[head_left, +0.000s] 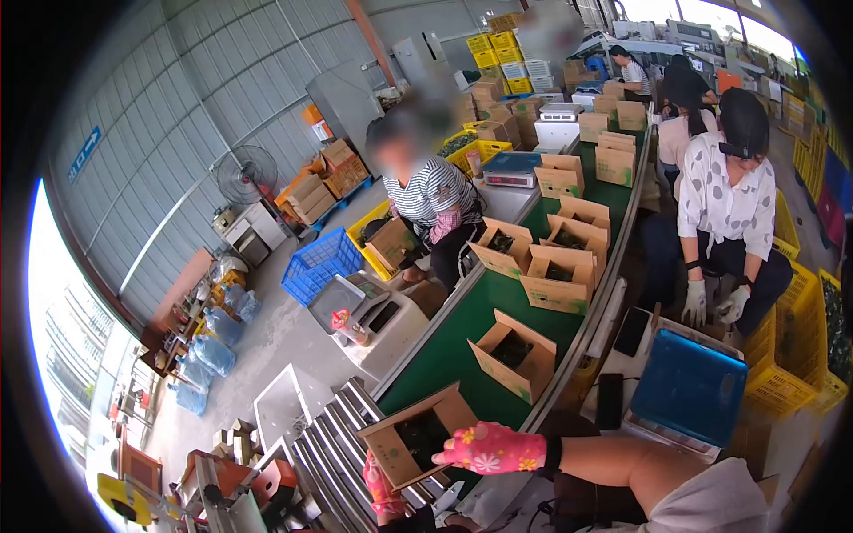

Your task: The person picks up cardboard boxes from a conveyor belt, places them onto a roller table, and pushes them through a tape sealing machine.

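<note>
An open cardboard box (384, 446) with dark green contents sits tilted where the green conveyor belt (453, 351) meets the metal rollers (342, 435). My right hand (493, 447), in a pink flowered glove, grips the box's right side, fingers over its rim. On the box's left side is my left hand (382, 487), also in a pink glove; its fingers are partly hidden behind the cardboard. Just up the belt stands another open box (514, 351) with dark contents, and several more follow behind it.
A seated person in a striped top (435, 195) is left of the belt. To the right, a gloved person in a dotted shirt (724, 204) sits by yellow crates (786, 329). A blue-topped scale (689, 382) lies right of my arm. A blue crate (322, 265) stands left.
</note>
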Demonstrator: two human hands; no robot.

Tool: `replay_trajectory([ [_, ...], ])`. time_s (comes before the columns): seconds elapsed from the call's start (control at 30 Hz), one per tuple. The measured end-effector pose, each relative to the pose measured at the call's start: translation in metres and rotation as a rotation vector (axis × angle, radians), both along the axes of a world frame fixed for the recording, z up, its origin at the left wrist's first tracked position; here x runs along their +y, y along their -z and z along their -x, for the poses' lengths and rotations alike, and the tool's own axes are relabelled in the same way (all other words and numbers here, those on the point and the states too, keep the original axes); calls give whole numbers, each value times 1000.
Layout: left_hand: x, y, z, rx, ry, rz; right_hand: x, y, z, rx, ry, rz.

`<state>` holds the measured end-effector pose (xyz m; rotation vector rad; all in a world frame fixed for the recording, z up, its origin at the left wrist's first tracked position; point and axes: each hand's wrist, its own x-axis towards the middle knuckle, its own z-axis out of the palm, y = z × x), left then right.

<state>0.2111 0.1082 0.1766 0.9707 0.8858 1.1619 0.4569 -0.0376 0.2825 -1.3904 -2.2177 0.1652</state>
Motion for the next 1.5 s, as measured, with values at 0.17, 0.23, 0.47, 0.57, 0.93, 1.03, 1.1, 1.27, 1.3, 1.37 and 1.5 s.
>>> replay_trajectory([
  [0.17, -17, 81, 162, 529, 96, -163, 46, -10, 72, 211, -307, 151],
  [0.23, -30, 74, 188, 748, 53, -73, 47, -29, 95, 120, -330, 116],
  [0.47, -55, -24, 168, 13, -15, 77, 95, -52, 140, 34, -401, 487],
  [0.57, -58, -45, 158, -203, -13, 190, 114, -31, 144, 52, -384, 325],
  [0.93, -63, -61, 116, 311, -523, -238, 73, -10, 160, -73, -49, -222],
  [1.03, -66, -65, 115, 240, -503, -240, 65, -13, 148, -83, -125, -243],
  [1.1, -65, -71, 114, 406, -512, -177, 59, -6, 140, -170, -142, -290],
  [1.27, -64, -66, 114, 524, -563, -225, 48, -22, 127, -309, -167, -164],
  [1.3, -59, -65, 116, 606, -543, -217, 51, -27, 131, -309, -122, -23],
  [1.37, -46, -69, 121, 763, -549, -191, 69, -23, 141, -238, -93, 128],
  [1.5, 15, -71, 161, 1109, -572, -419, 113, -19, 179, -209, -58, 178],
])
